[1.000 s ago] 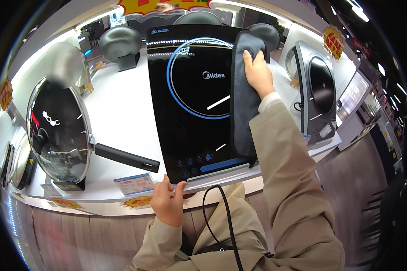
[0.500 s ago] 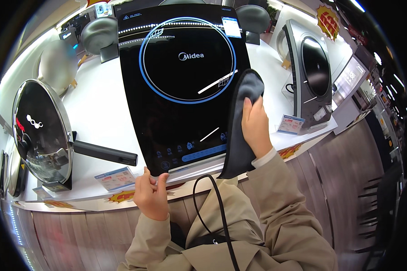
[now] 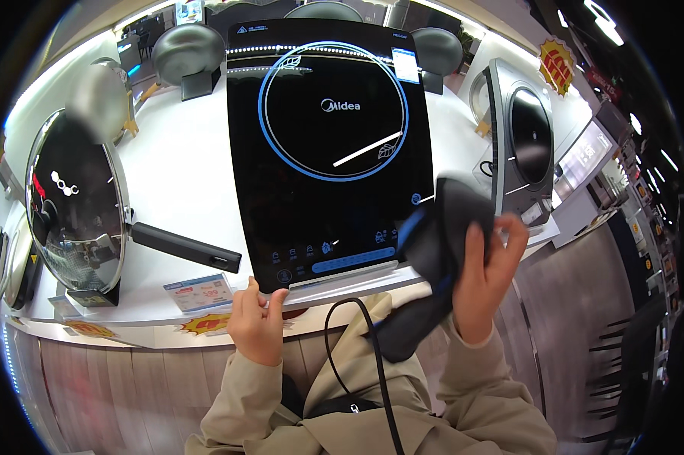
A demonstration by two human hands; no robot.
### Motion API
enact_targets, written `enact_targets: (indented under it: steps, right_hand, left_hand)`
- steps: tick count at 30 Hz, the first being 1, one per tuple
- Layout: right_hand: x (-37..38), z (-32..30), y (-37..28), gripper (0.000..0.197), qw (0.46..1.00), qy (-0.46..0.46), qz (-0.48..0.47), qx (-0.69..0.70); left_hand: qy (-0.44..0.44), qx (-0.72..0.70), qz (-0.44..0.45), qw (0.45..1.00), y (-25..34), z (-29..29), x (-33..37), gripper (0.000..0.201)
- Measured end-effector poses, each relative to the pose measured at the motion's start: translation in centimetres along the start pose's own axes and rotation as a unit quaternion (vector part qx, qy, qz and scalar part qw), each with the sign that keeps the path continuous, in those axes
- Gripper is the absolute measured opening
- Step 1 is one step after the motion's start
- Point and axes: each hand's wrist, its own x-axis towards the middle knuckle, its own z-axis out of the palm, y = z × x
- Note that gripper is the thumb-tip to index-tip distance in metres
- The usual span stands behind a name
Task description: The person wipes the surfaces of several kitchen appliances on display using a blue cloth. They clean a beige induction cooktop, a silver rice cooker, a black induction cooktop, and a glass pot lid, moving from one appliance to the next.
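Observation:
A black glass induction cooktop (image 3: pixel 327 159) with a blue ring lies on a white display counter (image 3: pixel 190 182). My left hand (image 3: pixel 257 322) grips the counter's front lip just below the cooktop's near left corner, beside a small price card (image 3: pixel 198 292). My right hand (image 3: pixel 484 282) is lifted off the cooktop at its near right corner and holds a dark grey cloth (image 3: pixel 433 265) with a blue edge, which hangs down toward my chest. A black strap (image 3: pixel 372 364) runs down my beige coat.
A frying pan with a glass lid and black handle (image 3: pixel 80 208) stands on the left. Grey dome-shaped pots (image 3: pixel 186 53) line the back. A silver cooker (image 3: pixel 520 148) stands tilted on the right, near the counter's right edge. Below the counter is wood-look panelling.
My right hand with the cloth slid down the cooktop's right side from the far corner to the near corner, then lifted off it. My left hand stayed on the counter's edge.

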Motion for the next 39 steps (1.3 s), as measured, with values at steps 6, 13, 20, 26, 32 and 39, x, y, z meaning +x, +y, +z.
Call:
enact_targets:
  steps: [6,13,20,26,32,39]
  right_hand:
    - [3.5,12.0,-0.9,0.038,0.957,-0.095,-0.258,-0.098]
    - [-1.5,16.5,4.5,0.049,0.870,-0.278,-0.327,-0.241]
    - [1.2,7.5,10.0,0.055,0.891,-0.197,-0.221,-0.344]
    - [-1.4,-0.2,10.7,0.059,0.931,-0.158,-0.007,-0.328]
    - [-4.3,-3.0,5.5,0.053,0.896,-0.148,0.015,-0.419]
    - [3.0,5.9,7.3,0.060,0.918,-0.226,-0.183,-0.270]
  left_hand:
    - [-0.014,0.002,-0.011,1.000,0.1,0.1,0.1,0.044]
    - [-0.013,0.015,-0.015,1.000,-0.4,0.1,-0.2,0.044]
    - [-0.002,0.002,0.000,1.000,0.0,0.0,0.1,0.043]
    - [0.003,0.003,0.000,1.000,0.1,0.2,0.1,0.041]
    - [0.017,0.011,-0.004,1.000,0.0,0.0,0.0,0.043]
    - [0.004,0.023,0.000,1.000,0.7,0.2,0.3,0.044]
